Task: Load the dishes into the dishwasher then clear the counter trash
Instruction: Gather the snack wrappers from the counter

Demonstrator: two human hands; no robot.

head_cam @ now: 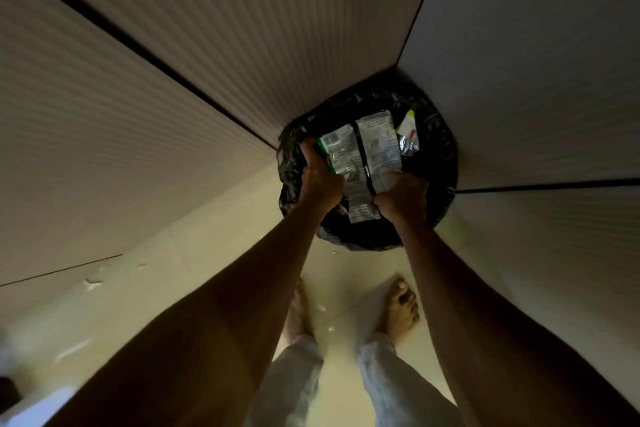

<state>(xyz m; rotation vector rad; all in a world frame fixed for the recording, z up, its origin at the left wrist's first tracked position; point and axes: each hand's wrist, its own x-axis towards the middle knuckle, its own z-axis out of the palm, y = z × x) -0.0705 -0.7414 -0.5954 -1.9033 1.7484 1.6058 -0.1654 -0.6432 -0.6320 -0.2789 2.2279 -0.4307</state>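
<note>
Trash step: right of centre, left hand (320,181) and right hand (403,200) both grip a wrapper (363,160) over the bin (440,149). Next: let go, dropping it inside.

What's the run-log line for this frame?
phase: trash disposal | left grip: holds wrapper left edge | right grip: holds its lower right edge | wrapper: over bin, not released | bin: floor corner, black liner
</note>
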